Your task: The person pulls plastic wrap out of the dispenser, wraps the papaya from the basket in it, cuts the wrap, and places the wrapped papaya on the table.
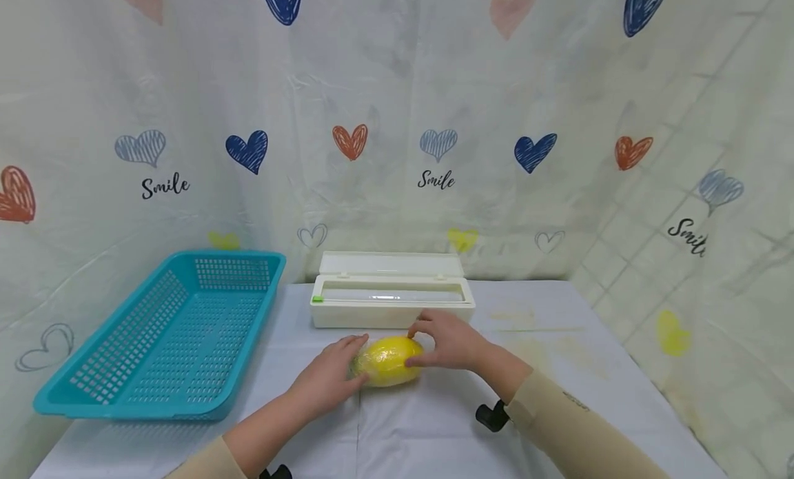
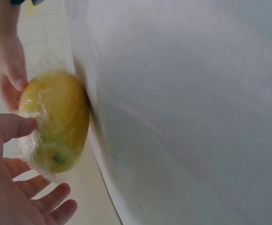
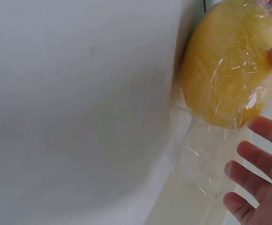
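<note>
A yellow oval fruit (image 1: pixel 387 362), a melon by its look, lies on its side on the white tablecloth in the head view. Clear cling film covers it, glossy and wrinkled. My left hand (image 1: pixel 324 381) holds its left end, thumb in front and fingers behind. Around the right end curl the thumb and index finger of my right hand (image 1: pixel 451 342). In the left wrist view the melon (image 2: pixel 63 112) shows a greenish end with a dark spot, under bunched film. Loose film (image 3: pixel 199 159) trails from the other end, beside the spread right fingers in the right wrist view.
Just behind the hands stands a white cling film dispenser (image 1: pixel 391 316), lid up, with a roll inside and a green slider at its left. A turquoise perforated basket (image 1: pixel 248 355) sits at the left. A heart-printed curtain (image 1: pixel 384 86) hangs along the back and right.
</note>
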Demonstrator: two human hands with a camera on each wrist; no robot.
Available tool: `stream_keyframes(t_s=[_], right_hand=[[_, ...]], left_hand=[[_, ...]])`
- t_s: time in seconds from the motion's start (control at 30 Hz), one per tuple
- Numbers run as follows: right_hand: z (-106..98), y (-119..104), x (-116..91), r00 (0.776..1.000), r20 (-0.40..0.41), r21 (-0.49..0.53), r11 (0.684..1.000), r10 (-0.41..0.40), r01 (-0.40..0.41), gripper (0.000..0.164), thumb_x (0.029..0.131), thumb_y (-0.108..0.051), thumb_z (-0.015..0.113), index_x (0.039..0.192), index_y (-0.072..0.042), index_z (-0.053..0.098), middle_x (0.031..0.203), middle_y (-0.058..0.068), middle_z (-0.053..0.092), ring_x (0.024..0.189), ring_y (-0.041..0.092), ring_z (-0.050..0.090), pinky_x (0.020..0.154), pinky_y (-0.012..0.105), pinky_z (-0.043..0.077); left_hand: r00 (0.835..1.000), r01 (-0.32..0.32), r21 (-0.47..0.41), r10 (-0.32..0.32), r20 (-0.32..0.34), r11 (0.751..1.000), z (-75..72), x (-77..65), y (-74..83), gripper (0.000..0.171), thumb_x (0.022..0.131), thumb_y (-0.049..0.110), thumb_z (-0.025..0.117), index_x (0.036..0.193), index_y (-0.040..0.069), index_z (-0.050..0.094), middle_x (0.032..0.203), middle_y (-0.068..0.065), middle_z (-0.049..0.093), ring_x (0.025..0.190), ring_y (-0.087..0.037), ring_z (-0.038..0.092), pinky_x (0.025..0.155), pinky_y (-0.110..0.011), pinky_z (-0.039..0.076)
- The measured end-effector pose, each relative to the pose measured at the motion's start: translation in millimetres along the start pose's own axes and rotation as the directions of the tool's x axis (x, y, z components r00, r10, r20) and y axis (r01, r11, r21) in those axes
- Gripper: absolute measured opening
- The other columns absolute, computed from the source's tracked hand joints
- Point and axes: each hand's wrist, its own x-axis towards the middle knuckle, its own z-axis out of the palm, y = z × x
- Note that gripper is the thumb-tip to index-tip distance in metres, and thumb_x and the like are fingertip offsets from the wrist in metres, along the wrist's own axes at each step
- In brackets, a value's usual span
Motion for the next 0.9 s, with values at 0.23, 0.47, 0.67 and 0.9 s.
stream_keyframes(t_s=[0.23,0.47,0.67,0.9], right_hand=[[1,-5,2,0.997,0.075,0.041,0.999,-0.032,0.029,0.065,0.081,-0.065,0.069,0.135,-0.03,0.062,0.12,-0.014,0.067,0.109,0.014,0.058,0.097,0.041,0.045],[1,-7,4,0.995,0.098,0.068,0.997,0.02,-0.026,0.065,0.08,-0.066,0.068,0.135,-0.032,0.062,0.121,-0.013,0.068,0.109,0.015,0.058,0.097,0.044,0.045],[0,-11,4,0.994,0.102,0.102,0.993,0.049,-0.06,0.066,0.08,-0.064,0.07,0.135,-0.028,0.063,0.112,-0.011,0.068,0.1,0.015,0.058,0.088,0.04,0.048],[-3,-22,-3,0.99,0.094,0.091,0.989,0.104,-0.113,0.065,0.081,-0.065,0.069,0.134,-0.029,0.063,0.108,-0.009,0.067,0.097,0.015,0.06,0.083,0.036,0.05]], left_hand=[[0.997,-0.066,0.122,0.06,0.05,0.99,10.0,8.1,-2.5,0.06,0.099,0.02,0.049,0.154,0.005,0.032,0.154,-0.013,0.039,0.14,-0.03,0.039,0.112,-0.048,0.035],[0.992,-0.074,0.197,0.052,0.119,0.978,7.3,16.9,-1.0,0.057,0.103,0.021,0.043,0.155,0.005,0.029,0.153,-0.016,0.039,0.139,-0.03,0.04,0.112,-0.047,0.036],[0.982,-0.077,0.088,0.06,0.18,0.993,-1.8,21.5,-4.9,0.056,0.101,0.019,0.047,0.153,0.007,0.033,0.153,-0.013,0.038,0.14,-0.03,0.038,0.112,-0.049,0.035],[0.975,-0.06,-0.02,0.063,0.213,0.998,-3.0,29.1,-9.9,0.068,0.092,0.028,0.063,0.152,0.012,0.037,0.153,-0.008,0.039,0.137,-0.028,0.04,0.111,-0.05,0.037]])
